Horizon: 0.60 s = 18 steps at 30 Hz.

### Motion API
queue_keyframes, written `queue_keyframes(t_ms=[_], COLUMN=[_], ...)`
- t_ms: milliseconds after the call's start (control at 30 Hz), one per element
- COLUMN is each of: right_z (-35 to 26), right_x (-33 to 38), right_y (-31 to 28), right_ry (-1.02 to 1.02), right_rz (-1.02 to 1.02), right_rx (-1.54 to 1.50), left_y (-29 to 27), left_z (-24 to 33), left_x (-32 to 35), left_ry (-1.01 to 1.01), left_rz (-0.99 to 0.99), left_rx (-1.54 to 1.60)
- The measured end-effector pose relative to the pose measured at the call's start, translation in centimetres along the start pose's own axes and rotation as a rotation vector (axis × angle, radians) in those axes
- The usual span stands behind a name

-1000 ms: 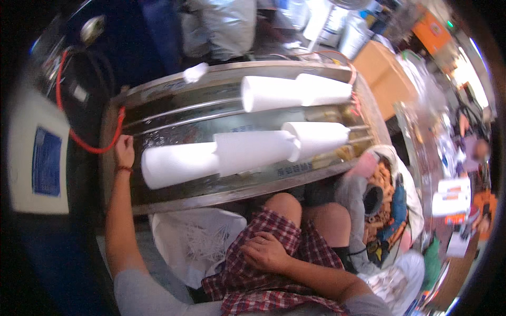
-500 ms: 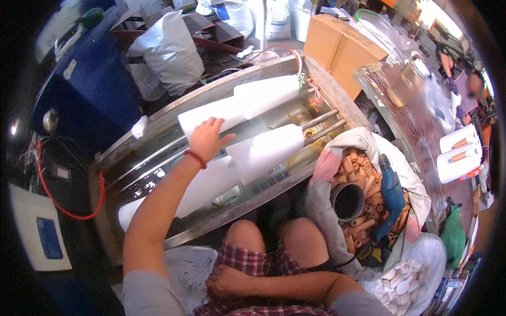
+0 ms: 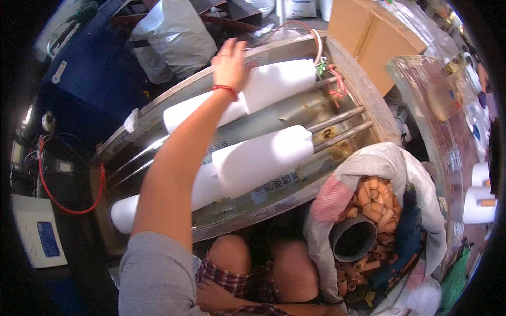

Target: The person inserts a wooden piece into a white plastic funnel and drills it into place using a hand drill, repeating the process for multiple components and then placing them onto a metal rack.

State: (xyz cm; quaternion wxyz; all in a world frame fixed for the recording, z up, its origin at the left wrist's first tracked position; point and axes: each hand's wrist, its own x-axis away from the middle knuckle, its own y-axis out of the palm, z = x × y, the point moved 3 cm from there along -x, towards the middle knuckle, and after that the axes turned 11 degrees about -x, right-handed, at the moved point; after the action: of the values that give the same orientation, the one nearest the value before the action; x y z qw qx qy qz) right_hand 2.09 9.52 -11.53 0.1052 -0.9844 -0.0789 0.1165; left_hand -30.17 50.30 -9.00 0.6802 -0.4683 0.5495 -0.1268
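My left hand [image 3: 230,66], with a red band at the wrist, reaches over the far row of white rolls. Its fingers are stretched out at the back side of the far right roll [image 3: 282,83]; whether they touch it I cannot tell. Left of it in that row lies another roll [image 3: 182,113], partly behind my forearm. The near row has a right roll [image 3: 263,160] and a left roll [image 3: 125,213], crossed by my arm. They lie along metal rods [image 3: 340,134] in a long trough [image 3: 263,208]. My right hand [image 3: 213,296] rests on my lap, its fingers mostly hidden.
At right stands a cloth sack [image 3: 327,203] of short brown tubes [image 3: 377,203], with a grey pipe [image 3: 354,241] and a blue power drill [image 3: 408,231] on them. A cardboard box [image 3: 369,39] and a white bag [image 3: 174,39] stand behind the trough. A red cord [image 3: 74,211] hangs at left.
My left hand has moved away from me, from between the two rows to the back side of the far row. The view has shifted. My right hand stays on my lap.
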Motion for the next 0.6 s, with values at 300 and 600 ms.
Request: queue_keyframes(t_ms=[300, 600], right_z=[2.0, 3.2], right_x=[-0.4, -2.2], right_y=[0.4, -0.9], right_ry=[0.077, 0.239], right_rz=[-0.181, -0.262], right_rx=[-0.059, -0.373], left_y=[-6.6, -4.9], left_z=[-31.8, -36.9], left_x=[14.3, 15.7], left_ry=[-0.498, -0.149], left_rz=[-0.299, -0.602], left_rx=[-0.604, -0.527])
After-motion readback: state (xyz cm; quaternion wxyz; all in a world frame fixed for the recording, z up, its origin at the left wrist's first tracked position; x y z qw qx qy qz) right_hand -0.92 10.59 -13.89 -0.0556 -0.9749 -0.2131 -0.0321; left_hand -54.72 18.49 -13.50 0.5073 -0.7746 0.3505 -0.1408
